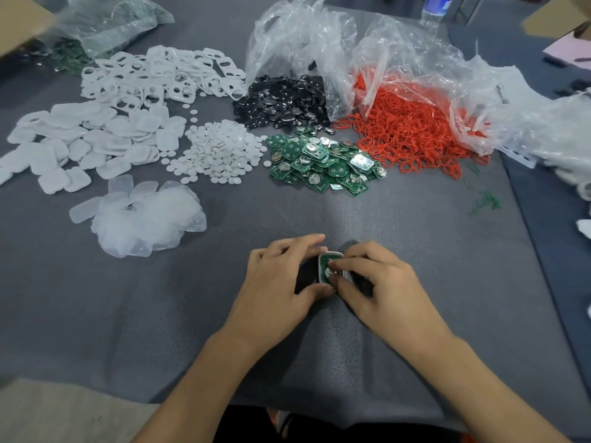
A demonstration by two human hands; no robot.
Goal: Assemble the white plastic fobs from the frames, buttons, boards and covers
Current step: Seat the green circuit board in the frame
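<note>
Currently the half-built fob (pixel 327 266), a green board seated in its white frame, is held over the grey cloth (pixel 128 314), well nearer the person than the board pile (pixel 323 161). The left hand (pixel 281 278) grips its left edge; the right hand (pixel 379 282) pinches its right side.

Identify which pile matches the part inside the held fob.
The green board pile; the held fob shows the same green, no other pile does.

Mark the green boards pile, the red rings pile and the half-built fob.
green boards pile (pixel 323 161): head view, middle of the heap.
red rings pile (pixel 412 132): head view, centre of the heap.
half-built fob (pixel 327 263): head view, green board face showing between fingers.
</note>
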